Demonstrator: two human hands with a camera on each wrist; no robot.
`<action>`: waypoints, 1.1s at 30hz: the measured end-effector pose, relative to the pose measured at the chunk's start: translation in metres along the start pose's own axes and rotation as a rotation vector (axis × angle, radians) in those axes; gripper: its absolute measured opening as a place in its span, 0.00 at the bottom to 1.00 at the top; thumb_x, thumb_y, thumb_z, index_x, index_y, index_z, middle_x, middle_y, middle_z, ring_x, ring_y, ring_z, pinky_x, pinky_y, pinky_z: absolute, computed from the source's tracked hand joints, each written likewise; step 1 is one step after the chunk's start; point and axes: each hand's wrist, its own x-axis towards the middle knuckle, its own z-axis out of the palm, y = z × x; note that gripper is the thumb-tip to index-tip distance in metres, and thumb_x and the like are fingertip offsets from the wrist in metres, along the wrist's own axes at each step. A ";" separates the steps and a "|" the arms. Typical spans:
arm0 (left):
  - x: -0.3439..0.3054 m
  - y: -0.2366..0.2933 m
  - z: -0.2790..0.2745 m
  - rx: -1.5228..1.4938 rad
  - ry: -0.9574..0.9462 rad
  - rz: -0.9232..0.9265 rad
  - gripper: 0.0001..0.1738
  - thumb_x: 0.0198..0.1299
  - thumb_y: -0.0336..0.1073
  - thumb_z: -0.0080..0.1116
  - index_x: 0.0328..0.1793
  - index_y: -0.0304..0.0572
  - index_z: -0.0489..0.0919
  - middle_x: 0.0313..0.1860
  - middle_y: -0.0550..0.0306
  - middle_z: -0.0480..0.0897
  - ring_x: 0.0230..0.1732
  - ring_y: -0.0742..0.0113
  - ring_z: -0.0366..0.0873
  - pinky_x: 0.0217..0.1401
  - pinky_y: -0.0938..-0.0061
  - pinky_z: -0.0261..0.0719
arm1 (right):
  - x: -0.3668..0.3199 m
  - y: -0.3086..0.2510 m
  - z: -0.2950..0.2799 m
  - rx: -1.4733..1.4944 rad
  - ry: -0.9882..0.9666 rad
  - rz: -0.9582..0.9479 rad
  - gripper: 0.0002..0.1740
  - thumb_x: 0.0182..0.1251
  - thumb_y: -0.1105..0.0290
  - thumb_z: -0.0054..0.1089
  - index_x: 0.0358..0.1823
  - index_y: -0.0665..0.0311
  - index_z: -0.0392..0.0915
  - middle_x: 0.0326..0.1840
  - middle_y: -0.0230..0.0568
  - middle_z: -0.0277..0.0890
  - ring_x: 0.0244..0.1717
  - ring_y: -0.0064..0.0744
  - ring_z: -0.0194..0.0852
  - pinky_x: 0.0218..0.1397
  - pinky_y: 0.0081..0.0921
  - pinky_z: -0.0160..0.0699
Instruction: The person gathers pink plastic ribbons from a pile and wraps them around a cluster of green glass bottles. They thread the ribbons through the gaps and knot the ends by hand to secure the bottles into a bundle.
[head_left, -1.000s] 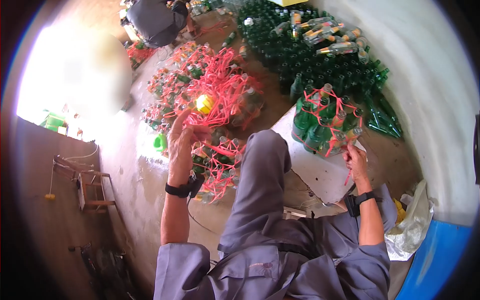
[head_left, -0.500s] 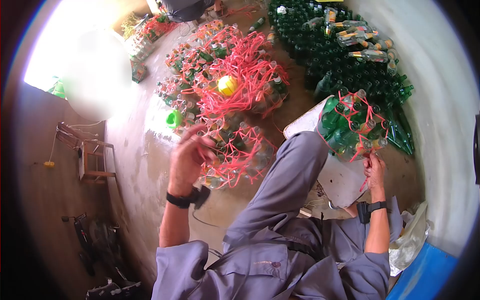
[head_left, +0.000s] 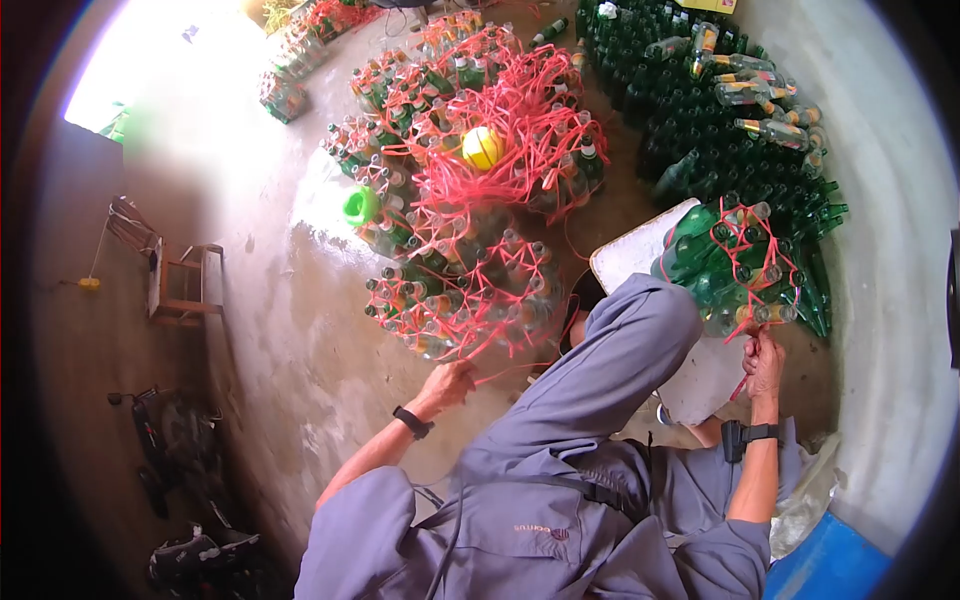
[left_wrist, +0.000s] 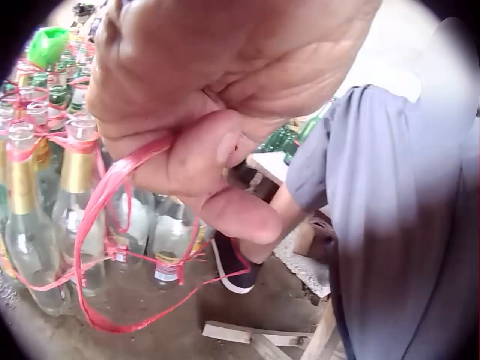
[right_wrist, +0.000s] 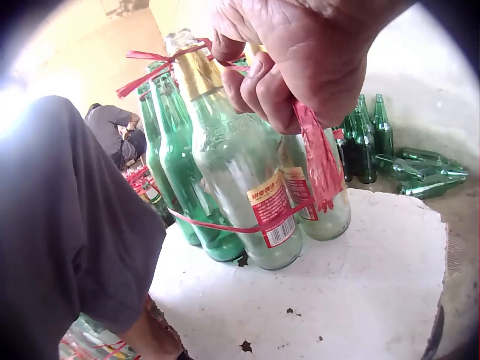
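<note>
A bundle of green and clear glass bottles (head_left: 692, 262) stands on a white board (right_wrist: 367, 277), red plastic twine around its necks and lower sides. At the bundle's near side, my right hand (head_left: 763, 367) holds red twine (right_wrist: 319, 165) with curled fingers beside a gold-necked clear bottle (right_wrist: 232, 161); a frayed tail of twine hangs below the fist. My left hand (head_left: 445, 387) is low beside the tied bottles (head_left: 440, 310) on the floor. Its curled fingers hold a strand of red twine (left_wrist: 88, 255), which loops down and runs toward my raised leg.
Loose red twine (head_left: 500, 90) with a yellow ball-like item (head_left: 482, 148) lies over more tied bottles. Many green bottles (head_left: 700, 130) are massed by the right wall, some lying down. A wooden stool (head_left: 190, 285) stands left. Another person (right_wrist: 116, 135) sits farther back.
My left hand has come from over the pile of twine down toward my body, with a strand of twine trailing from it. The right hand stays at the bundle. The head view has shifted.
</note>
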 end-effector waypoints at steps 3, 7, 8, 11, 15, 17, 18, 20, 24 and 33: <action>-0.007 -0.010 -0.008 0.096 0.031 -0.095 0.16 0.68 0.34 0.49 0.56 0.41 0.82 0.32 0.51 0.87 0.27 0.58 0.87 0.33 0.64 0.83 | -0.001 -0.001 0.003 -0.006 0.002 -0.005 0.18 0.75 0.55 0.58 0.40 0.65 0.79 0.21 0.26 0.68 0.13 0.09 0.51 0.13 0.10 0.45; 0.003 -0.043 0.000 0.411 -0.017 -0.069 0.16 0.67 0.39 0.48 0.55 0.46 0.83 0.37 0.42 0.87 0.39 0.43 0.86 0.43 0.52 0.83 | 0.004 0.002 0.000 -0.027 0.009 -0.026 0.17 0.75 0.56 0.57 0.40 0.64 0.80 0.21 0.26 0.69 0.13 0.09 0.51 0.12 0.10 0.45; 0.004 -0.048 0.004 0.413 -0.015 -0.066 0.16 0.67 0.39 0.48 0.55 0.46 0.83 0.37 0.42 0.87 0.39 0.43 0.86 0.43 0.52 0.83 | 0.004 0.002 -0.001 -0.024 0.010 -0.030 0.17 0.75 0.56 0.57 0.40 0.64 0.80 0.21 0.26 0.69 0.13 0.09 0.51 0.12 0.10 0.45; 0.009 -0.041 0.018 0.397 -0.143 -0.111 0.18 0.65 0.41 0.51 0.56 0.47 0.82 0.41 0.40 0.86 0.46 0.39 0.84 0.50 0.49 0.81 | 0.003 0.002 -0.001 -0.031 -0.010 -0.039 0.16 0.75 0.56 0.57 0.40 0.64 0.80 0.21 0.26 0.68 0.12 0.09 0.51 0.12 0.10 0.45; 0.004 -0.025 0.022 0.476 -0.146 0.174 0.22 0.65 0.46 0.54 0.60 0.43 0.80 0.43 0.40 0.87 0.46 0.39 0.84 0.52 0.50 0.80 | 0.001 0.001 -0.001 -0.021 -0.003 -0.030 0.16 0.75 0.58 0.57 0.41 0.65 0.80 0.21 0.27 0.68 0.12 0.09 0.51 0.12 0.10 0.45; -0.001 -0.008 0.017 0.524 -0.163 0.205 0.22 0.64 0.45 0.54 0.60 0.42 0.80 0.41 0.41 0.87 0.45 0.40 0.84 0.51 0.52 0.81 | 0.000 -0.001 0.000 -0.023 -0.010 -0.024 0.15 0.75 0.58 0.57 0.41 0.65 0.80 0.21 0.27 0.68 0.12 0.09 0.51 0.12 0.10 0.45; -0.003 0.007 0.012 0.571 -0.182 0.236 0.22 0.64 0.45 0.55 0.59 0.41 0.81 0.40 0.42 0.87 0.45 0.41 0.84 0.50 0.55 0.82 | 0.000 0.000 0.000 -0.031 -0.009 -0.026 0.15 0.75 0.58 0.57 0.41 0.65 0.79 0.21 0.27 0.68 0.12 0.09 0.51 0.12 0.10 0.45; -0.001 0.029 0.001 0.546 -0.311 0.262 0.21 0.64 0.44 0.55 0.57 0.39 0.82 0.39 0.44 0.87 0.42 0.46 0.86 0.47 0.59 0.83 | 0.002 0.001 -0.001 -0.033 -0.009 -0.031 0.15 0.75 0.59 0.57 0.41 0.65 0.79 0.21 0.27 0.68 0.12 0.09 0.51 0.12 0.10 0.45; 0.014 0.073 -0.043 -0.271 -0.713 0.121 0.16 0.64 0.40 0.54 0.46 0.36 0.85 0.36 0.50 0.88 0.35 0.63 0.88 0.39 0.73 0.84 | 0.002 0.000 -0.001 -0.031 -0.019 -0.032 0.15 0.75 0.58 0.57 0.40 0.65 0.80 0.21 0.27 0.68 0.13 0.09 0.51 0.12 0.10 0.45; 0.149 0.161 -0.134 0.682 0.560 0.404 0.14 0.61 0.38 0.54 0.48 0.43 0.84 0.31 0.44 0.85 0.33 0.41 0.84 0.37 0.53 0.81 | -0.001 -0.001 0.000 0.000 -0.007 -0.018 0.12 0.75 0.60 0.57 0.40 0.60 0.80 0.22 0.28 0.69 0.13 0.08 0.51 0.12 0.09 0.46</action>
